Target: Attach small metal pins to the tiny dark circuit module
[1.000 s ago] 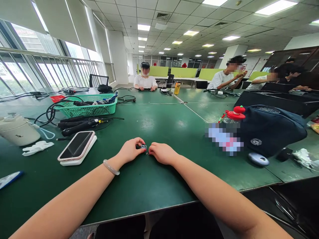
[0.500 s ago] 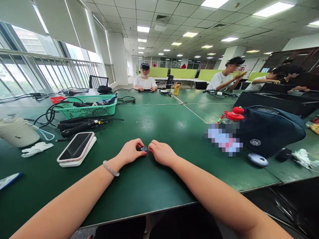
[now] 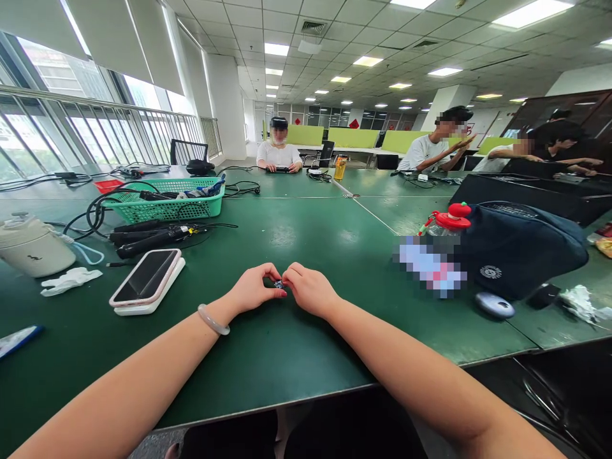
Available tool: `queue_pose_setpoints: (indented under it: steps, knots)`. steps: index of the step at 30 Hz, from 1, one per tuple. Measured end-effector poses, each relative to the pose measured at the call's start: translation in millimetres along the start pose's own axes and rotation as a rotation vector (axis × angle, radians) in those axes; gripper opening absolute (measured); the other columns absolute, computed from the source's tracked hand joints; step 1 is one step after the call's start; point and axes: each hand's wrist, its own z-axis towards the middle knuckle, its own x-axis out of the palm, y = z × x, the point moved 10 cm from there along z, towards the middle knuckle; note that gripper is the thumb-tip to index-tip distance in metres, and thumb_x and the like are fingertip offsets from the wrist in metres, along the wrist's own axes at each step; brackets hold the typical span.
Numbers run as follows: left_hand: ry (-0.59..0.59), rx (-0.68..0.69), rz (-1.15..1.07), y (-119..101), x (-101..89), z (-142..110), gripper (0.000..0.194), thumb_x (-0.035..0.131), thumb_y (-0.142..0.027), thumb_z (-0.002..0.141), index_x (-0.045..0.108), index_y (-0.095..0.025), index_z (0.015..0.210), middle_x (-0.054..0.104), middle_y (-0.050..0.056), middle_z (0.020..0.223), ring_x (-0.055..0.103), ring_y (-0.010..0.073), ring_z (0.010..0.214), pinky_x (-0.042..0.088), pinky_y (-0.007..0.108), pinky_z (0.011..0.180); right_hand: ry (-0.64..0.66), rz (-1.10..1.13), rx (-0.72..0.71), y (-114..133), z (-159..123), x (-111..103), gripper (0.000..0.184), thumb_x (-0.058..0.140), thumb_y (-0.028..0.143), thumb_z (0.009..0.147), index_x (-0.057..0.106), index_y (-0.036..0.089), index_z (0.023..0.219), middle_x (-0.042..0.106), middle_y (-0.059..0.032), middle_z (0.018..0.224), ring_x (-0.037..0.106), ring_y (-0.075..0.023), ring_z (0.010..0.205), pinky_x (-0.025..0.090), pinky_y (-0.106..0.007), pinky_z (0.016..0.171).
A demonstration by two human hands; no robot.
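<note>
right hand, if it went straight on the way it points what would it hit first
Most likely the small piece held by the left hand; the right hand looks close beside it, maybe touching, though depth is unclear.

On the left of the green counter point(image 3: 282, 357), a phone with a pale pink rim point(image 3: 146, 277) lies on a flat white case point(image 3: 165, 294). Left of it sit a crumpled white tissue point(image 3: 71, 281) and a rounded cream container with a light blue strap point(image 3: 36, 247). Beyond the phone, black cylindrical objects with cables point(image 3: 148, 240) lie near a mint-green perforated plastic basket point(image 3: 174, 211) that holds dark items. On the right, a clear bottle with a red lid point(image 3: 452, 220) stands beside a dark blue fabric bag point(image 3: 526, 248), with a rounded bluish computer mouse point(image 3: 495, 306) nearer. At the far side, a yellow-orange bottle point(image 3: 340, 167) stands upright, and a person in white point(image 3: 278, 155) sits.
</note>
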Motion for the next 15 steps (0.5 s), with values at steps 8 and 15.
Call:
queue_pose_setpoints:
  steps: [8,15]
  knots:
    - [-0.009,0.019,0.006,1.8,-2.3,0.8,0.031,0.069,-0.042,0.061,0.056,-0.019,0.077,0.062,0.001,0.081,0.057,0.0173,0.079,0.044,0.031,0.076,0.009,0.080,-0.036,4.6,-0.6,-4.5,0.024,0.038,0.028,0.092,0.060,0.020,0.094,0.057,-0.0035,0.095,0.055,-0.0101,0.078,0.038,-0.021,0.068]
    - [-0.050,-0.040,-0.032,16.1,-3.5,4.5,0.033,0.070,-0.043,0.059,0.056,-0.019,0.078,0.063,0.001,0.080,0.058,0.0183,0.079,0.044,0.032,0.076,-0.020,0.157,0.070,-11.0,-0.5,-11.0,0.021,0.043,0.029,0.090,0.062,0.021,0.096,0.058,-0.0020,0.093,0.055,-0.0099,0.076,0.039,-0.022,0.068]
